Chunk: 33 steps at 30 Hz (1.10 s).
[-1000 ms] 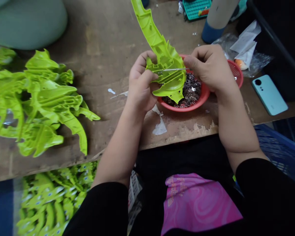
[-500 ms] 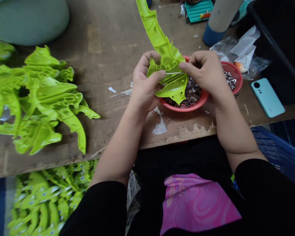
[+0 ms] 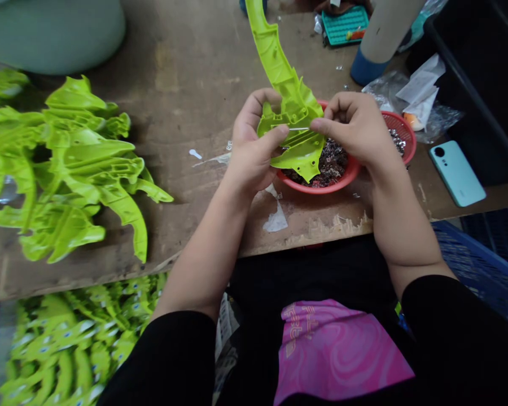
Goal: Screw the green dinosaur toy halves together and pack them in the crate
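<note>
My left hand grips the wide lower end of a lime-green curved plastic part, thumb pressed on its inner face. The part's long arm rises toward the top edge of the view. My right hand pinches a thin metal pin lying across the part's ribbed inside, fingertip close to my left thumb. Both hands hover over a red bowl holding several small dark metal pieces.
A pile of matching green parts lies on the worn wooden table at left; more fill a bin below the edge. A second red basket, a pale blue phone, plastic bags, a cylinder and a teal tray sit at right.
The pin has slid leftward into the green part, so less of it shows, and my right fingertips have closed in toward my left thumb. The part stays in my left hand.
</note>
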Available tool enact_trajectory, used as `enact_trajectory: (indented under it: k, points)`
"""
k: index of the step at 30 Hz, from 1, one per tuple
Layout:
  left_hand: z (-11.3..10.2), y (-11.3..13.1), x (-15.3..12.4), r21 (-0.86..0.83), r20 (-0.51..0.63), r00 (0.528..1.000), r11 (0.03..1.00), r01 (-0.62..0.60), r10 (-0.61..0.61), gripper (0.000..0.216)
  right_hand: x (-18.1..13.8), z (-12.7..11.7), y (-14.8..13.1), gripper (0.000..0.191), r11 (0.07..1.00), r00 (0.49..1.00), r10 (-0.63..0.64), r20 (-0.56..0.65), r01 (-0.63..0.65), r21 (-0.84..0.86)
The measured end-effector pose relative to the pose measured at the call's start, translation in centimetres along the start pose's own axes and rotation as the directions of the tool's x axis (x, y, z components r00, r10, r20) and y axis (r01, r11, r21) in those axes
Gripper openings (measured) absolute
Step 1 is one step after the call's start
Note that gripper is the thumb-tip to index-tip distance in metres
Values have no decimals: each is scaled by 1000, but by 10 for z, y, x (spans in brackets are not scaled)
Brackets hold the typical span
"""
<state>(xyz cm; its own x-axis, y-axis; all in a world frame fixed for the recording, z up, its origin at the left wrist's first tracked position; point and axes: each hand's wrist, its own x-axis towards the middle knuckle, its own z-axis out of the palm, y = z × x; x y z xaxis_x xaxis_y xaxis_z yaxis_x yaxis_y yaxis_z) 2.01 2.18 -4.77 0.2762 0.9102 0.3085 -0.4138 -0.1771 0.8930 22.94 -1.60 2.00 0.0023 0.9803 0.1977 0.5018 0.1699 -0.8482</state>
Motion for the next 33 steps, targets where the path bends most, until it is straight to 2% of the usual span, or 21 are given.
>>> enact_trajectory:
  k: [5, 8, 13, 16, 19, 23, 27, 33]
  points:
    - [6, 1, -4, -33, -8, 1000, 999, 27, -27, 53, -1, 3, 1, 56, 1000, 998, -13, -61, 14, 6]
    - [6, 4, -5, -74, 4, 1000, 997, 29, -29, 61, 1, 5, 4, 58, 1000, 997, -25, -76, 25, 1]
    - [9, 4, -5, -28, 30, 998, 998, 60, -59, 69, 7, 5, 9, 71, 988, 995, -9, -95, 24, 155]
    - [11, 5, -6, -12, 30, 999, 999, 43, -42, 73, 6, 2, 6, 71, 997, 998, -8, -58, 13, 70]
    - [12, 6, -7, 12, 23, 999, 1000, 28, -28, 72, 1, 0, 1, 63, 1000, 999, 2, -41, -3, -14]
    - [17, 9, -9, 19, 48, 999, 1000, -18, 17, 70, 0, 0, -1, 61, 1000, 998, -2, -68, 3, 12]
    - [21, 11, -11, 0, 36, 998, 999, 48, -48, 62, 4, 1, 6, 66, 996, 998, -9, -67, 14, 84]
    - [18, 8, -5, -26, 6, 999, 998, 49, -49, 56, 3, -3, 9, 66, 997, 988, -66, -140, 58, -59]
